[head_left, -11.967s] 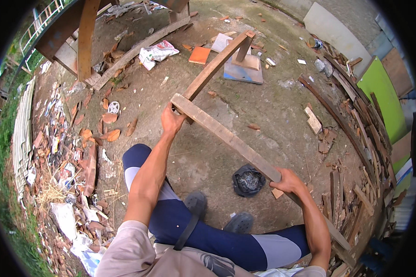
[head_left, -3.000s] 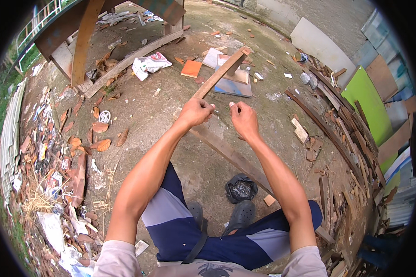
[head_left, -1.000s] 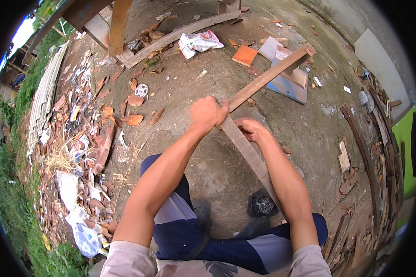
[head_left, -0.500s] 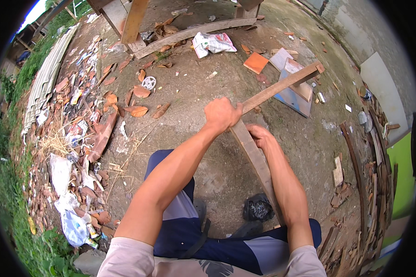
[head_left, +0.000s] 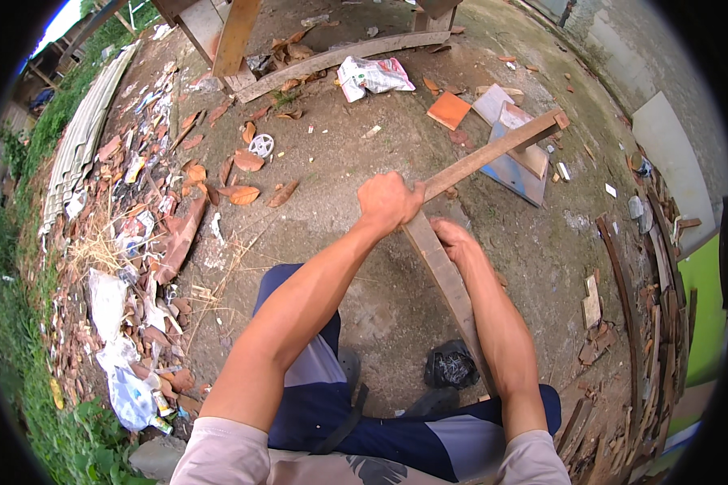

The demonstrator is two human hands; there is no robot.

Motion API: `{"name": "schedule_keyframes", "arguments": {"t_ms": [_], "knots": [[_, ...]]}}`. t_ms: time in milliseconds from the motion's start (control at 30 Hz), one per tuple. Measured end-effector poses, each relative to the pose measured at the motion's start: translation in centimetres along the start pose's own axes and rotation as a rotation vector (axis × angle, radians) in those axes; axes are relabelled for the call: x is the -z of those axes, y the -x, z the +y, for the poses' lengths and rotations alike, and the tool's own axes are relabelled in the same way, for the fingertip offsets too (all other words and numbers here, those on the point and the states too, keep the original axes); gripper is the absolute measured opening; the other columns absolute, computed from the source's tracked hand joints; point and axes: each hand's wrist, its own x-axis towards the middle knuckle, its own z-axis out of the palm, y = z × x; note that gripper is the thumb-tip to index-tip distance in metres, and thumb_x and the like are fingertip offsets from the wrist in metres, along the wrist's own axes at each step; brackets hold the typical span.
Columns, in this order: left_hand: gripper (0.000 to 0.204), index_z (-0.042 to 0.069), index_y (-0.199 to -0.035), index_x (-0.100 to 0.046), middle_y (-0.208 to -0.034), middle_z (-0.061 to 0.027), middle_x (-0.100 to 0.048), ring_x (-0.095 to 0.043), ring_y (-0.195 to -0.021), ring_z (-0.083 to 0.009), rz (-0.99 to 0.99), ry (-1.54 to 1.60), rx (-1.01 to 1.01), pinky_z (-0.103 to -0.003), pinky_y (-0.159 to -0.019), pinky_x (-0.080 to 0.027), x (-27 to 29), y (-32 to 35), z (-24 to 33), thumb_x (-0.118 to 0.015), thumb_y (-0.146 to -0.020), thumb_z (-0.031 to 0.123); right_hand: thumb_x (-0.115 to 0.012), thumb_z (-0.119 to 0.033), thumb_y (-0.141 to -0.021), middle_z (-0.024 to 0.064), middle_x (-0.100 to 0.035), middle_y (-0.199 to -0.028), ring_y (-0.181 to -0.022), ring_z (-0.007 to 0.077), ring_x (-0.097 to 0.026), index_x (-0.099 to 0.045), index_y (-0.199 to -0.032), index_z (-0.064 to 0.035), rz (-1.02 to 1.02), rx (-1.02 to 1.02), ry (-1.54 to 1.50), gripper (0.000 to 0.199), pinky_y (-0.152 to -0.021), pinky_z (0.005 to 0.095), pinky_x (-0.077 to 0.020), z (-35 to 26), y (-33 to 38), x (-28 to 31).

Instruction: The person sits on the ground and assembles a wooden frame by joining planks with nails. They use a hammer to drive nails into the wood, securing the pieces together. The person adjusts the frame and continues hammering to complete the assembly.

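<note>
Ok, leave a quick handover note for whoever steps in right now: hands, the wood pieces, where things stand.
Left hand: closed in a grip around the near end of the long wooden slat, which points away up to the right.
Right hand: pressed on the upper end of the wooden plank, which runs back toward the person's right leg.
The two pieces meet at the hands; whether they are joined cannot be told.
A black plastic bag lies on the concrete ground by the plank's lower stretch.
Done: both pieces in hand. Left: everything past holding them.
</note>
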Motion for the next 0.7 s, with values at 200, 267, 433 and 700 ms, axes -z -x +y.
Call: {"name": "schedule_keyframes", "arguments": {"t_ms": [200,267,433,700], "knots": [[0.057,-0.005,-0.086,-0.076,-0.086,-0.0283,-0.072,-0.073,-0.085,-0.043,0.0,-0.002,0.001,-0.049,-0.08,-0.057,0.0,0.0,-0.3,-0.061,-0.088,0.05,-0.061,0.003,-0.09,0.015,-0.072,-0.096,-0.078,0.0227,-0.072,-0.066,-0.112,0.0073,0.066,0.018,-0.02,0.022,-0.066,0.036,-0.0624,-0.3,0.6,-1.0],[0.056,-0.002,-0.089,-0.077,-0.086,-0.0272,-0.073,-0.073,-0.087,-0.0415,-0.022,-0.01,0.017,-0.048,-0.081,-0.057,0.0,-0.1,-0.1,-0.06,-0.088,0.051,-0.06,0.006,-0.09,0.0143,-0.07,-0.096,-0.081,0.0234,-0.071,-0.061,-0.117,0.0086,0.048,0.057,-0.081,0.028,-0.069,0.0368,-0.0625,0.3,-0.4,-0.3],[0.055,0.0,-0.091,-0.078,-0.088,-0.0255,-0.073,-0.073,-0.089,-0.0403,-0.016,-0.037,0.037,-0.047,-0.082,-0.057,-0.4,-0.4,-0.1,-0.059,-0.089,0.051,-0.061,0.009,-0.09,0.0128,-0.065,-0.098,-0.089,0.0243,-0.07,-0.047,-0.127,0.0083,0.044,0.126,-0.222,0.04,-0.079,0.0377,-0.0628,0.2,-0.9,0.8],[0.053,0.002,-0.095,-0.078,-0.092,-0.0254,-0.074,-0.073,-0.091,-0.0406,-0.026,-0.081,0.047,-0.047,-0.084,-0.057,0.0,-0.4,-0.1,-0.059,-0.089,0.051,-0.066,0.002,-0.091,0.0132,-0.066,-0.097,-0.085,0.0234,-0.07,-0.051,-0.123,0.0076,0.131,0.186,0.018,0.036,-0.083,0.0386,-0.0649,-2.5,1.8,2.2]]}}
